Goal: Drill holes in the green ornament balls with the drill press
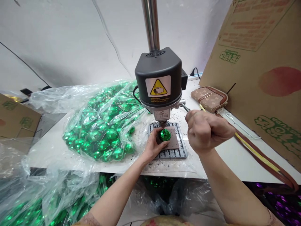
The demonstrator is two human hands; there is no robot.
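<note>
A small bench drill press [158,78] with a yellow warning label stands in the middle of the table. Under its chuck [162,123], my left hand [154,144] grips a shiny green mirrored ball [165,135] between thumb and fingers. The ball rests on a flat brown board [174,141] lying on the slotted metal base [182,153]. My right hand [203,130] is closed in a fist around the end of the press's feed lever [184,106], at the right of the machine. Whether the drill bit touches the ball I cannot tell.
A clear plastic bag of green mirrored balls [105,125] lies left of the press. On the right are a patterned purse [208,98], its brown strap [265,163] and a tall cardboard box [258,81]. More bagged balls [58,207] sit below the table edge.
</note>
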